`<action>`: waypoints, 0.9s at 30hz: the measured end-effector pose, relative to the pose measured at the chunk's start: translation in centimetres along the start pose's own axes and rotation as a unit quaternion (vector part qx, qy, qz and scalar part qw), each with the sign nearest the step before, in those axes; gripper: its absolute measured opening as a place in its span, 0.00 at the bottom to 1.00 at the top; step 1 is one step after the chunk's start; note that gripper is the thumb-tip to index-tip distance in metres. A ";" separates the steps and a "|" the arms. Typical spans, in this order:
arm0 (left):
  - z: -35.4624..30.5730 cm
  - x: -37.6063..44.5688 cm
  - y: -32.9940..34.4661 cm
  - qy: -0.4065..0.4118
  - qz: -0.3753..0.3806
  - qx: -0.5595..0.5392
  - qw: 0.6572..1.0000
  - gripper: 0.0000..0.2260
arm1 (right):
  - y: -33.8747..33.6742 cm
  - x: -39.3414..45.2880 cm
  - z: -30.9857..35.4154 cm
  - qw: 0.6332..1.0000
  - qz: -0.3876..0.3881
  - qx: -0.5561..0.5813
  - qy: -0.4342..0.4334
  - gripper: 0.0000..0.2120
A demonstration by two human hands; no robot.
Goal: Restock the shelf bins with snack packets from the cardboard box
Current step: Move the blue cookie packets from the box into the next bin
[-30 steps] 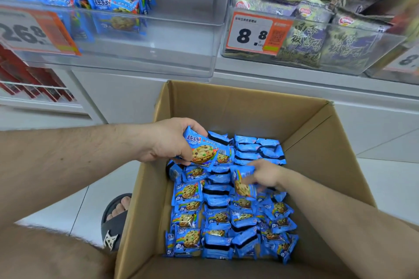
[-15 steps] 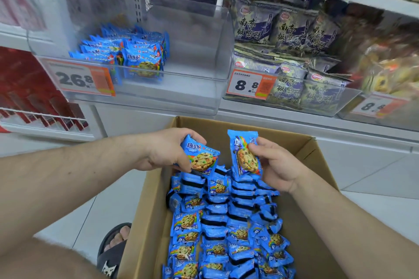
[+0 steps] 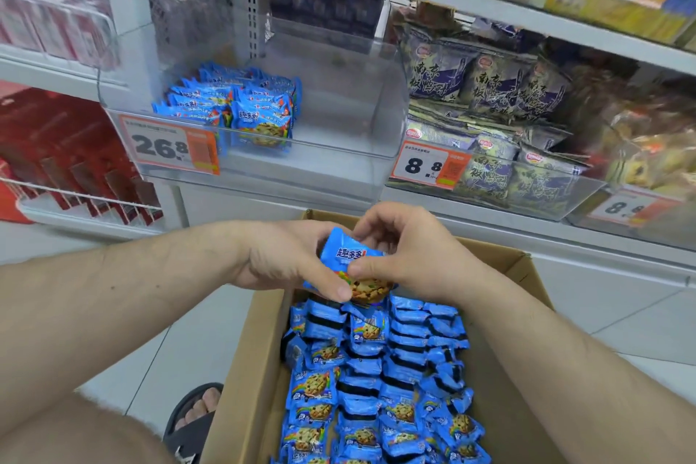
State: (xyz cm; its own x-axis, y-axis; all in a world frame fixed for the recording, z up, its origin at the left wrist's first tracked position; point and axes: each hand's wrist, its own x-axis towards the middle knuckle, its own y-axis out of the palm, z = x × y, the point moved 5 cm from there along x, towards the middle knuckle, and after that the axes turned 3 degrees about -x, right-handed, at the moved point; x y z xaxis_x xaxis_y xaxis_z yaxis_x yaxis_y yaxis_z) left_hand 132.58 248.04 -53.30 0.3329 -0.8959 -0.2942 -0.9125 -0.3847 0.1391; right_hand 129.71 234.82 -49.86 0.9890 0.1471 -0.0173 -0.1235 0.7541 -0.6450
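Both hands meet above the far end of the cardboard box (image 3: 256,358). My left hand (image 3: 280,260) grips a blue cookie packet (image 3: 352,260) from the left, thumb across its front. My right hand (image 3: 410,252) pinches the same bundle from the right; any packet behind it is hidden. The box holds several rows of blue cookie packets (image 3: 380,380). Above, a clear shelf bin (image 3: 339,147) with a 26.8 price tag (image 3: 169,147) has a small pile of the same packets (image 3: 241,109) in its left half.
To the right, a clear bin (image 3: 580,196) of dark green snack bags carries an 8.8 tag (image 3: 429,166). Red packs fill a wire rack (image 3: 75,196) at left. My sandalled foot (image 3: 196,411) stands on the tiled floor beside the box.
The hands have come together from apart, each with a packet, and now hold the packets as one bundle. The view has tilted up toward the shelf.
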 end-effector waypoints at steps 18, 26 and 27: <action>-6.1 -5.2 -4.4 0.186 -0.232 0.004 0.955 0.29 | -2.4 3.8 8.5 0.984 -0.027 -0.138 -0.109 0.27; -8.0 -9.6 -8.4 0.251 -0.493 0.224 0.802 0.28 | -4.3 7.2 11.6 0.972 -0.112 -0.172 -0.116 0.22; -8.1 -10.4 -9.4 0.244 -0.541 0.259 0.762 0.26 | -4.7 8.2 11.5 0.972 -0.128 -0.167 -0.104 0.22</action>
State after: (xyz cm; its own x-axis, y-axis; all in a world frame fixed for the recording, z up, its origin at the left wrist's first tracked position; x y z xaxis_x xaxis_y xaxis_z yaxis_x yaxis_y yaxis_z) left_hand 139.61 259.18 -43.87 0.8907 -0.1419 0.4319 0.0283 -0.9309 -0.3642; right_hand 137.46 239.84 -38.15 0.9416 0.1350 0.3084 0.1915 0.5388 -0.8204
